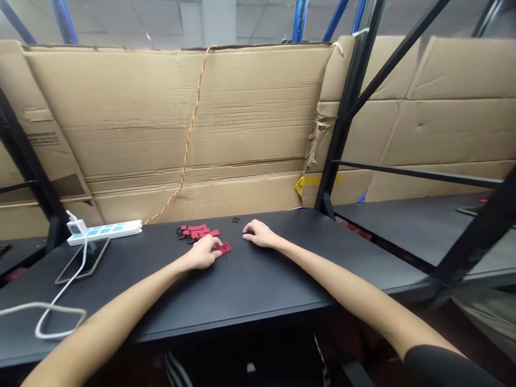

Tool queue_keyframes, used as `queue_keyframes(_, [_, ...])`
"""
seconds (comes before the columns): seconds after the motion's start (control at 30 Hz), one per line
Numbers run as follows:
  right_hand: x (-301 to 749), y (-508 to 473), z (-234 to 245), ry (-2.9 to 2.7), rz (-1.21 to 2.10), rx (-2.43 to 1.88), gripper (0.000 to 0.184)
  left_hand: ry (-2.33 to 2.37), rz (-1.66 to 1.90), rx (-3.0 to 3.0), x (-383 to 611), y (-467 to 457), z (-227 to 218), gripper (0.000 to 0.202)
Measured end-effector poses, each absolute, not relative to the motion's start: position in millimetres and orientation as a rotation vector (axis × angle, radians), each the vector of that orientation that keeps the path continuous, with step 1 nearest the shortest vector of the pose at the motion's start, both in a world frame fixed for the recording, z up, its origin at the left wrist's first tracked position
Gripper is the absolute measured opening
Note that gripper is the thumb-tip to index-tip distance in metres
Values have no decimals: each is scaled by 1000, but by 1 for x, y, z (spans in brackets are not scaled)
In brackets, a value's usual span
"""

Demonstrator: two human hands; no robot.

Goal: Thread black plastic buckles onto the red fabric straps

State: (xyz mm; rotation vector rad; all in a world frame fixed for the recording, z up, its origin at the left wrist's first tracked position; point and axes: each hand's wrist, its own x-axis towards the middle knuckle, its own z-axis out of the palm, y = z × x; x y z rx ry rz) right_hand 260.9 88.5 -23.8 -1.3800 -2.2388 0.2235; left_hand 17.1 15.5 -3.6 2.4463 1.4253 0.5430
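Note:
My left hand (204, 252) rests on the black table (252, 284) with its fingers pinched on a small red strap piece (225, 247). Just behind it lies a short row of red straps with black clips (195, 232). My right hand (258, 234) lies on the table a little to the right, fingers curled down; whether it holds anything small is hidden. A small black ring (236, 219) lies on the table behind my right hand, apart from it.
A white power strip (104, 231) with its white cable (54, 305) and a phone (83, 260) lie at the left. Cardboard sheets (239, 126) wall the table's back. A black rack post (344, 128) stands at the back right, another shelf beyond it.

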Motion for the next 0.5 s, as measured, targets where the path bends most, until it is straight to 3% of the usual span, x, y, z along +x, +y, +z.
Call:
queue_keyframes(0.2, [258,83,-20,-2090,707,-1050,21,1313,689,2362,21,12,0,17])
queue_keyframes(0.37, [244,64,-17,-1800,1319,-843,41,1195,784,2173,21,15,-1,28])
queue_keyframes(0.5, [234,50,-16,-1587,1564,-674,39,1137,832,2121,22,16,-3,24])
